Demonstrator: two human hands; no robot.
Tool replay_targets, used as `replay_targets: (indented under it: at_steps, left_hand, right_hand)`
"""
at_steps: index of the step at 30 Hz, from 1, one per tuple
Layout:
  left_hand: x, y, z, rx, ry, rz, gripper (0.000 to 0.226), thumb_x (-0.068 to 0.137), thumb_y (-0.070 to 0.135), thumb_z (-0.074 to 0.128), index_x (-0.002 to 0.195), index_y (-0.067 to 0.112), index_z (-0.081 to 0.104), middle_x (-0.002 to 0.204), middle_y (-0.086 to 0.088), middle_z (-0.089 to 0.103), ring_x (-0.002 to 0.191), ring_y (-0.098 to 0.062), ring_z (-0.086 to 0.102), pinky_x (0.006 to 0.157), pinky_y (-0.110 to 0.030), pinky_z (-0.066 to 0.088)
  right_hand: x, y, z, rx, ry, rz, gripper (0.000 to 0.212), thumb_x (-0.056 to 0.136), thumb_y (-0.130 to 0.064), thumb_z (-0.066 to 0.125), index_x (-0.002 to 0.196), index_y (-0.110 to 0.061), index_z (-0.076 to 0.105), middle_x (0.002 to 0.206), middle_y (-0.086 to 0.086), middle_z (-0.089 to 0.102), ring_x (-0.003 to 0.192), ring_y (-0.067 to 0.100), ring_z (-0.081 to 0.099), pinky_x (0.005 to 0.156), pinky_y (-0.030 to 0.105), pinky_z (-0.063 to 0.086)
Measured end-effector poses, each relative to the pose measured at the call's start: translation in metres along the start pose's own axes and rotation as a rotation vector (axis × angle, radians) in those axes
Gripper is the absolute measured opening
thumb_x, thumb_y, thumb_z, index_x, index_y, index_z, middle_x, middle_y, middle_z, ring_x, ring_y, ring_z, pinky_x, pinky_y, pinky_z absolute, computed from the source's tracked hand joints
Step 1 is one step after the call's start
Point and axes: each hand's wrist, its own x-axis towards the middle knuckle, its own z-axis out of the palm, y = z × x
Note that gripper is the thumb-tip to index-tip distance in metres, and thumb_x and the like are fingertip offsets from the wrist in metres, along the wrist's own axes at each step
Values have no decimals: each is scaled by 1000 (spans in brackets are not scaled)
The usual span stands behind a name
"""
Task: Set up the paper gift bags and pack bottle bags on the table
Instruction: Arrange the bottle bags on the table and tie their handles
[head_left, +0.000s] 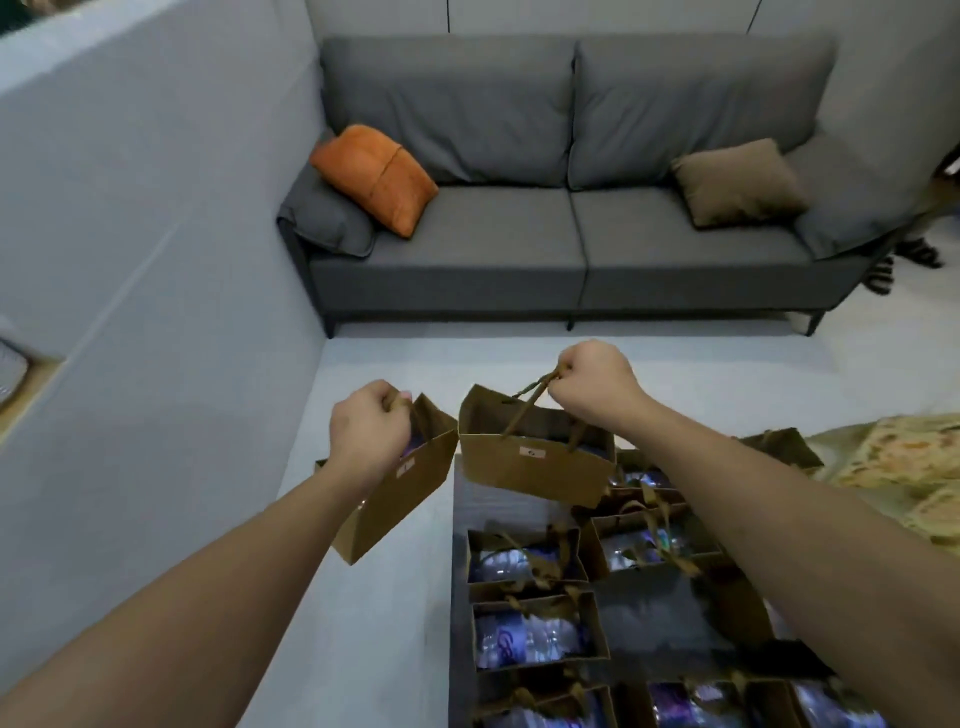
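While both arms reach forward over the far end of the dark table (462, 519), each hand carries a brown paper gift bag by its ribbon handles, which keeps the bags upright and their mouths open. The left hand (366, 431) has its fingers curled tight round the handles of the left bag (400, 499), which hangs off the table's left edge above the pale floor and tilts slightly, its lower corner swinging inward. The right hand (597, 382) pinches both ribbon loops together in a closed fist, so the right bag (530, 467) dangles just over the table's far end, its bottom close to the surface but whether it touches cannot be told. Something bluish shows inside each carried bag, probably the bottle pack. On the table nearer the camera stand more packed bags (524, 564), set side by side in rows with mouths up, clear bottles with purple labels visible inside; that tidy grid suggests the two held bags are meant for the bare strip at the far end. A grey sofa (571, 244) with an orange cushion (376, 176) and a tan cushion (737, 182) sits beyond, well apart from the work.
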Motion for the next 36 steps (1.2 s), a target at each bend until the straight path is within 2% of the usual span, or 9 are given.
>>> replay_targets:
  at_steps: [4,8,10,13,19,25,28,31,36]
  left_hand:
    - [-4,38,-16,0,12,135,19,104,32,52,110,18,63,89,0,62,75,-14,57,62,-23,42]
    - [-4,72,-18,0,-6,256,18,104,36,52,105,23,64,81,-1,64,76,-20,63,71,-39,59]
    - [-2,86,-11,1,-20,294,18,103,35,53,102,21,65,80,-1,64,74,-19,63,68,-36,57]
    - [-2,102,10,27,-65,312,16,104,32,54,101,19,63,80,-3,62,70,-13,56,55,-24,40]
    - [-5,105,73,61,-177,302,8,103,30,55,103,23,58,88,-5,62,77,-18,60,56,-22,42]
    - [9,88,135,141,-256,244,9,99,28,63,104,20,66,95,-3,64,83,-17,61,67,-25,51]
    - [16,80,159,152,-250,201,13,98,24,64,106,16,71,98,-5,67,86,-19,61,69,-26,47]
    - [24,75,172,119,-207,140,18,98,21,64,111,13,73,98,-5,67,88,-20,59,74,-29,46]
    - [34,74,177,104,-168,156,16,100,17,61,111,12,73,95,-3,63,76,-13,53,68,-22,44]
  right_hand:
    - [-20,-13,-54,73,174,49,20,79,-5,60,59,-10,55,59,7,53,59,24,52,54,32,46]
    - [-40,-13,-101,107,318,33,16,79,-8,63,63,-10,61,62,8,60,63,25,61,61,41,58]
    - [-48,-5,-115,108,366,37,17,77,-8,64,61,-10,60,61,8,60,62,25,60,61,42,59]
    - [-58,18,-123,135,403,80,19,77,-7,64,60,-8,59,59,8,57,62,25,58,62,39,56]
    - [-64,87,-106,197,361,210,15,81,-4,65,67,-1,62,62,12,55,62,25,55,56,34,50]
    - [-66,146,-76,230,329,321,14,75,-2,62,65,6,56,73,30,60,63,34,55,56,42,47]
    - [-66,167,-61,222,283,351,14,74,-3,61,70,9,57,66,26,54,63,35,52,55,38,40]
    - [-67,181,-52,212,251,363,12,76,-4,62,68,5,60,71,25,62,67,35,59,57,45,50]
    - [-64,192,-41,222,228,396,16,76,-4,64,63,2,57,60,12,54,61,25,54,56,44,51]
